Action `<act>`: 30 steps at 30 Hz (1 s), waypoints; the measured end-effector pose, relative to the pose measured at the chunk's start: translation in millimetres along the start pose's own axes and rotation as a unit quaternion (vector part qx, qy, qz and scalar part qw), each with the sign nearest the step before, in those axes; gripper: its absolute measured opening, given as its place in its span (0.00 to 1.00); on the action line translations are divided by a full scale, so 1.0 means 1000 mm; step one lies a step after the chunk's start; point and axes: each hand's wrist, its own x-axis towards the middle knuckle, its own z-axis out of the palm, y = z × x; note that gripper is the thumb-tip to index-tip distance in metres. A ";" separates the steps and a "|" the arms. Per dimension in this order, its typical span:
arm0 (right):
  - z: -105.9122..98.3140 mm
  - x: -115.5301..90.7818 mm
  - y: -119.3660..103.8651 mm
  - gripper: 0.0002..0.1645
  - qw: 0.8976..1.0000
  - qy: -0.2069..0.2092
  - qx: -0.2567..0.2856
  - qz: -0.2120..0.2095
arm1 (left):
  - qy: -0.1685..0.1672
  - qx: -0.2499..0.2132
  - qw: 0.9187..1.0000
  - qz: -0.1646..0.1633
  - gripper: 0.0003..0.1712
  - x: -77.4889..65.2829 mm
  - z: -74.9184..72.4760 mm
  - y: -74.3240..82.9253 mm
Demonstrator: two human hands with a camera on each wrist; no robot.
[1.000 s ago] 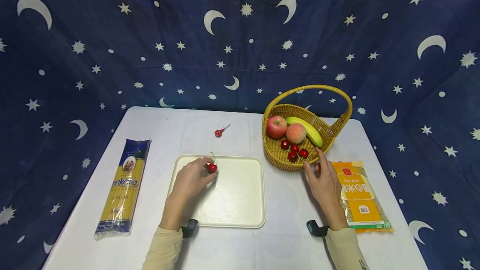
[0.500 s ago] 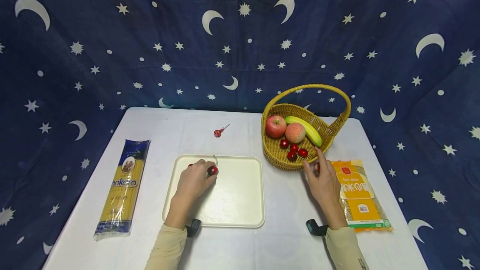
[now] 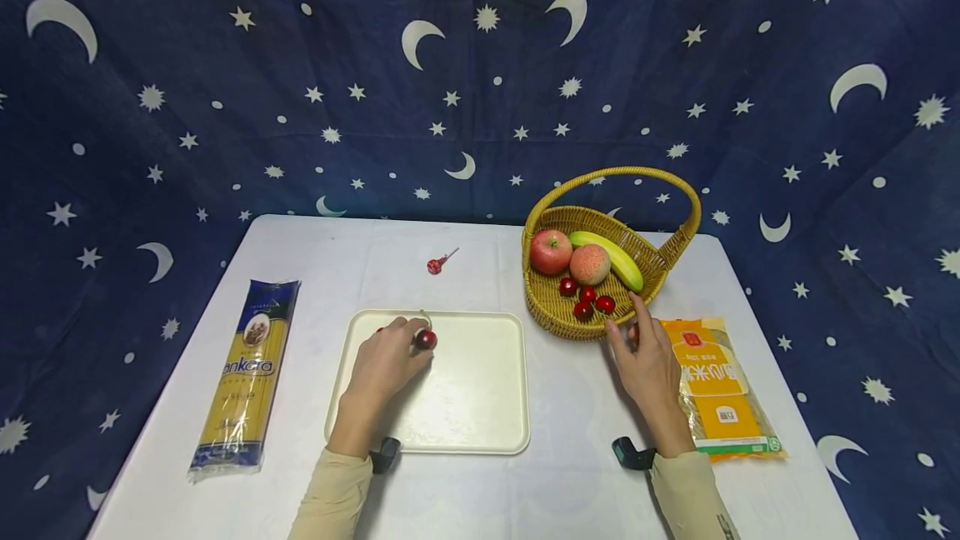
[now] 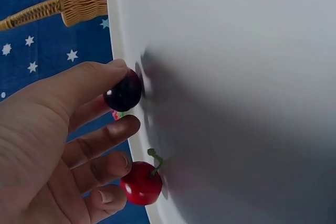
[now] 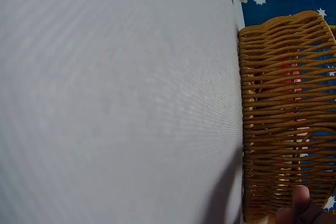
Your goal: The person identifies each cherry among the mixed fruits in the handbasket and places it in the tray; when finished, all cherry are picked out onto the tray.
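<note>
Over the far part of the cream tray (image 3: pixel 480 436), my left hand (image 3: pixel 382 361) pinches a dark red cherry (image 3: pixel 426 340) between thumb and forefinger. In the left wrist view that cherry (image 4: pixel 124 92) is low over the tray surface, and a second, bright red cherry (image 4: pixel 142 183) with a green stem is by the little finger. The head view shows only a red sliver of it behind the hand. My right hand (image 3: pixel 647 365) is at the near right rim of the wicker basket (image 3: pixel 555 323), thumb and forefinger spread. Its fingertip (image 5: pixel 301 198) shows against the weave in the right wrist view.
Inside the basket lie an apple (image 3: pixel 551 252), a peach (image 3: pixel 590 264), a banana (image 3: pixel 615 261) and several cherries (image 3: pixel 585 309). A wrapped lollipop (image 3: pixel 435 266) lies behind the tray. A spaghetti pack (image 3: pixel 243 382) is at left, an orange-labelled food bag (image 3: pixel 723 390) at right.
The left hand with its cherry has shifted slightly right and toward the person; a red bit of the second cherry now shows behind its fingers. The right hand stays at the basket rim.
</note>
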 end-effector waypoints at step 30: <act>0.002 0.000 0.002 0.40 1.000 0.002 -0.004 0.006 | 0.064 -0.019 0.994 0.091 0.22 0.027 -0.017 0.036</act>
